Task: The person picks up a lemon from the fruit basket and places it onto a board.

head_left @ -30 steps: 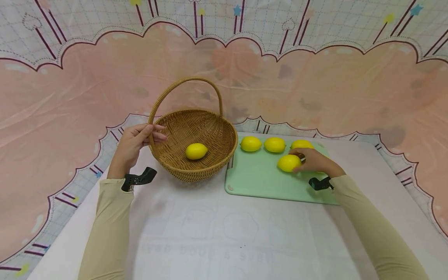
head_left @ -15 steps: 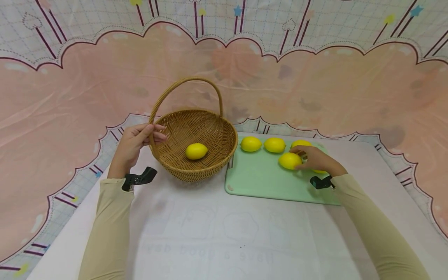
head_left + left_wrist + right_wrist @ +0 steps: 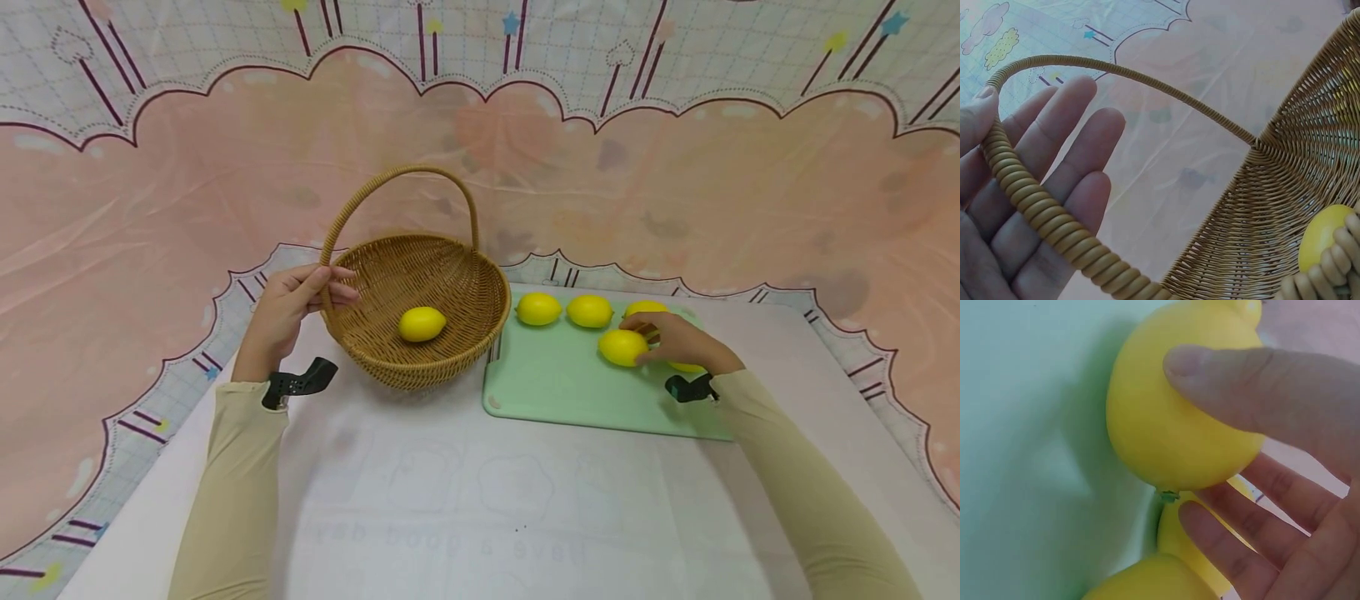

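Observation:
My left hand (image 3: 288, 304) holds the handle (image 3: 1054, 219) of a brown wicker basket (image 3: 360, 354) near its base, thumb on one side and fingers behind. One yellow lemon (image 3: 422, 324) lies in the basket. On the right, my right hand (image 3: 678, 342) pinches another lemon (image 3: 1179, 412) between thumb and fingers, close over a pale green cutting board (image 3: 555, 392). The stem end of this lemon shows in the right wrist view. A lemon (image 3: 686, 367) by the palm is mostly hidden behind my right hand.
Along the board's back edge sit a left lemon (image 3: 538, 308), a middle lemon (image 3: 589, 311) and a right lemon (image 3: 645, 307) partly covered by my fingers. The basket stands left of the board on a white tablecloth (image 3: 450, 500). A patterned pink curtain (image 3: 570, 183) hangs behind.
My right hand and its lemon have shifted very slightly right, uncovering a bit more of the lemon behind the hand. My left hand and the basket have stayed put.

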The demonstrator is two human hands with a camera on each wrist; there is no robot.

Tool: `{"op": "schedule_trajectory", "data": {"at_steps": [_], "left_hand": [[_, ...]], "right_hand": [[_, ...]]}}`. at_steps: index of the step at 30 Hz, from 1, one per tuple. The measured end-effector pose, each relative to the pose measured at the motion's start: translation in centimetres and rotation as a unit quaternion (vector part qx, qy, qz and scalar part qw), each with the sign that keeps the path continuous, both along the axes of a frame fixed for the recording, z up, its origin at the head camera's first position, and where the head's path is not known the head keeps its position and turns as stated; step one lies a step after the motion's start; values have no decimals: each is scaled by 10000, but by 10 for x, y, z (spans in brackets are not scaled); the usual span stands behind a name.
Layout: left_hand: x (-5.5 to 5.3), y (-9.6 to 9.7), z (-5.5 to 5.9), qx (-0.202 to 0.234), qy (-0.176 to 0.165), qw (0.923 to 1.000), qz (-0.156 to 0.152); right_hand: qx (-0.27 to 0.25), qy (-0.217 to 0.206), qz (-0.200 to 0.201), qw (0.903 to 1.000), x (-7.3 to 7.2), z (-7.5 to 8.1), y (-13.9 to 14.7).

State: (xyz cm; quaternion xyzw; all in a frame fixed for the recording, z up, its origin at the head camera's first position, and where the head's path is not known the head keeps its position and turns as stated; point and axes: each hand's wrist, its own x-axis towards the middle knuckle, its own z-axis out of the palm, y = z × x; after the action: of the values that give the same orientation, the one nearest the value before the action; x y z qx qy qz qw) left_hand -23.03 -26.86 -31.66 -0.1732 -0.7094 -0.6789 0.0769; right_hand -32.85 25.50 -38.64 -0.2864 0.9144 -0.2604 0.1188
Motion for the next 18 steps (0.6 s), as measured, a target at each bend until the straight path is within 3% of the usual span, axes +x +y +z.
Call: {"op": "schedule_trajectory", "data": {"at_steps": [7, 18], "left_hand": [[-1, 1, -1, 0, 44, 10000, -11], [-1, 0, -1, 40, 86, 9999, -54]], "right_hand": [[-32, -86, 99, 9999, -1, -2, 4], [26, -85, -188, 9998, -1, 0, -1]]}}
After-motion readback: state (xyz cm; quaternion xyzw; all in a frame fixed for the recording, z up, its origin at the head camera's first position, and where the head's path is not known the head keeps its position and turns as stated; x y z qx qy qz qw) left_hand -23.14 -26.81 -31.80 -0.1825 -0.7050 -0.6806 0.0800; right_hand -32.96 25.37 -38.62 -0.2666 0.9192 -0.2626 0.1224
